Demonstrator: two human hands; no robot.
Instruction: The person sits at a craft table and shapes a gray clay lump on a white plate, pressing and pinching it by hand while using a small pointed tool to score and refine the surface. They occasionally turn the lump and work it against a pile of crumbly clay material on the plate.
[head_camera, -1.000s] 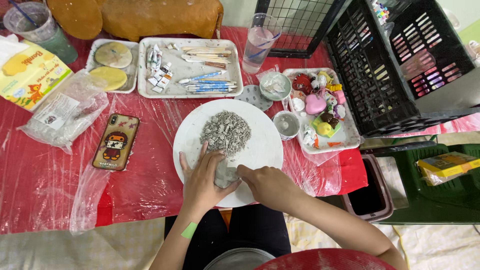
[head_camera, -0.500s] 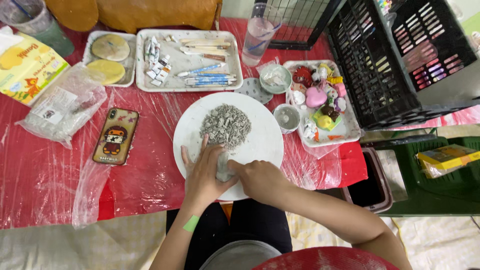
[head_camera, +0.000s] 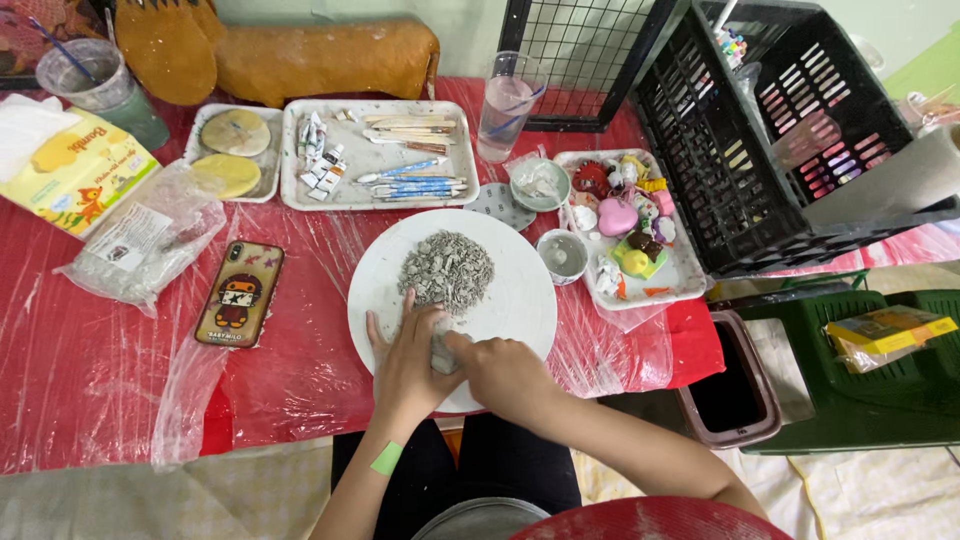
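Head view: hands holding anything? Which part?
Both the left hand and right hand pinch a small grey lump between their fingertips, at its sides, over the white plate.

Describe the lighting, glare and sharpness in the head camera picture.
Head view: even, soft indoor light with weak shadows; white glare streaks on the clear plastic sheet over the red table; the white plate, grey crumbled pile and phone are sharp; the left hand and right hand show little blur; wide-angle lens bends the edges.
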